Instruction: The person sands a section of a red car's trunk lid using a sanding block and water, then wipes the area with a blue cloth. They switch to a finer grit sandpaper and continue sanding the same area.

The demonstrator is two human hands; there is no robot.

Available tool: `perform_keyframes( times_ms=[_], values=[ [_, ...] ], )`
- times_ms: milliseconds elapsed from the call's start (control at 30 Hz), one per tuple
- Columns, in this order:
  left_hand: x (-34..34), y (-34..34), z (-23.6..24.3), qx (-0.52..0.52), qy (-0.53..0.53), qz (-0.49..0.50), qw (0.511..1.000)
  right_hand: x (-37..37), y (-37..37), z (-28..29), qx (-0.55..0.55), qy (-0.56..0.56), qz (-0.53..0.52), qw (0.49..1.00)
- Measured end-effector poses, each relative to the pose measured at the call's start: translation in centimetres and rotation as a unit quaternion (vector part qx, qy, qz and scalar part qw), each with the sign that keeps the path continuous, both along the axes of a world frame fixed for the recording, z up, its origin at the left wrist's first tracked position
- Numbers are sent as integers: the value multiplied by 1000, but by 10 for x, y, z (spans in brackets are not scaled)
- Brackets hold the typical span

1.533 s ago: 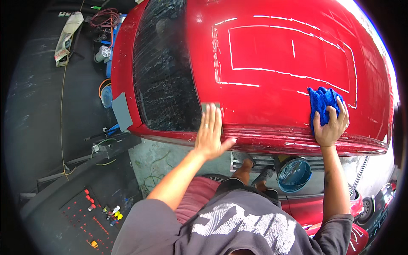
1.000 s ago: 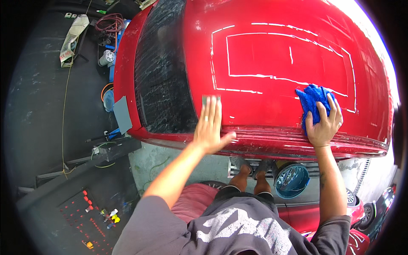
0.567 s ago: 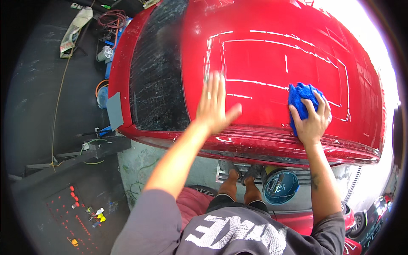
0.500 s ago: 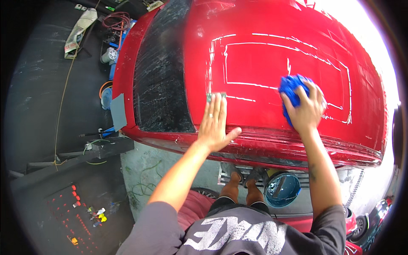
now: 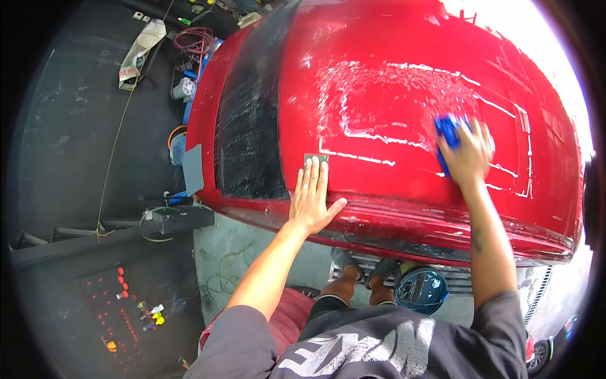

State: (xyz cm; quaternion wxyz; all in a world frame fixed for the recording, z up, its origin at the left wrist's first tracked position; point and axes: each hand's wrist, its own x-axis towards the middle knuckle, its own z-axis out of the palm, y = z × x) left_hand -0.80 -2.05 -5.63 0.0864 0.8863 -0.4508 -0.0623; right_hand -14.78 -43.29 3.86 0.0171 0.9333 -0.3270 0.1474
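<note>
A red car roof [image 5: 404,170] spreads out ahead, carrying white streaks [image 5: 372,138] of a creamy liquid in rough rectangular lines. Along the far side the white is smeared into a thin film. My right hand [image 5: 470,151] presses a fluffy blue cloth [image 5: 447,132] onto the roof; motion blurs it a little, and the palm hides part of the cloth. On the near left of the roof my left hand [image 5: 312,202] lies flat, fingers stretched out. Its fingertips rest on the lower edge of a small dark square sheet [image 5: 315,157].
A dark, streaked car window [image 5: 249,145] lies left of the roof. Grey tape [image 5: 193,169] sticks to the car's left end. Below, a bucket [image 5: 421,292] stands by my feet on a slatted platform. A black wall fills the left side, with hoses [image 5: 194,39] near it.
The white lines on the roof's far left and far side are now smeared. My right hand and the blue cloth sit slightly further right. My left hand stays near the sheet, more of which shows.
</note>
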Motion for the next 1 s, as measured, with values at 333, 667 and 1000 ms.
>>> perform_keyframes(
  times_ms=[333, 667, 1000],
  values=[
    [182, -127, 7, -20, -21, -26, 999, -143, -18, -71, -48, -129, -87, 987],
    [153, -128, 15, -62, -70, -33, 995, -130, -10, -51, -40, -132, -91, 986],
    [275, -215, 3, -10, -22, 2, 1000, -133, -15, -52, -41, -135, -61, 988]
  ],
)
